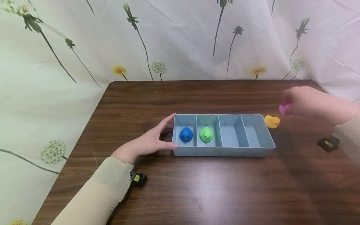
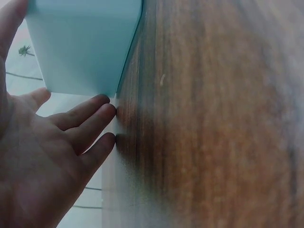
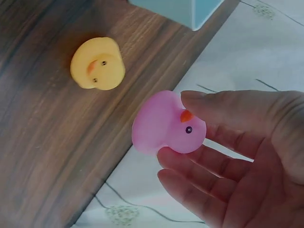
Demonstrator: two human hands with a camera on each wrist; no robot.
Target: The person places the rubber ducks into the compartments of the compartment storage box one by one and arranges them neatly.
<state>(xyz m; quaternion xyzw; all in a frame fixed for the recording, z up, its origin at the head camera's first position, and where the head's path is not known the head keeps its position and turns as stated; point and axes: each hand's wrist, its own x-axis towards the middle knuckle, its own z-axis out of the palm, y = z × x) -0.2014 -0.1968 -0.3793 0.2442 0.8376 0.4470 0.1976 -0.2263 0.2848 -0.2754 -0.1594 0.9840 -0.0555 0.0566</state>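
My left hand (image 1: 149, 139) spans the left end of a blue-grey tray (image 1: 219, 152) with four compartments, thumb at the near corner and a finger at the far one. In the left wrist view its other fingers (image 2: 90, 118) lie fairly straight by the tray's end wall (image 2: 85, 47). A blue rubber duck (image 1: 186, 134) sits in the leftmost compartment, a green rubber duck (image 1: 206, 134) in the second. My right hand (image 1: 305, 101) pinches a pink rubber duck (image 3: 161, 126) between thumb and fingers, above the table and right of the tray. Just beyond the tray's right end stands a yellow rubber duck (image 1: 272, 122).
A brown wood-grain table (image 1: 174, 190) lies under everything. Behind it and along the left hangs a pale cloth (image 1: 185, 40) printed with dandelions. Black wrist cameras (image 1: 138, 178) are strapped near both cuffs.
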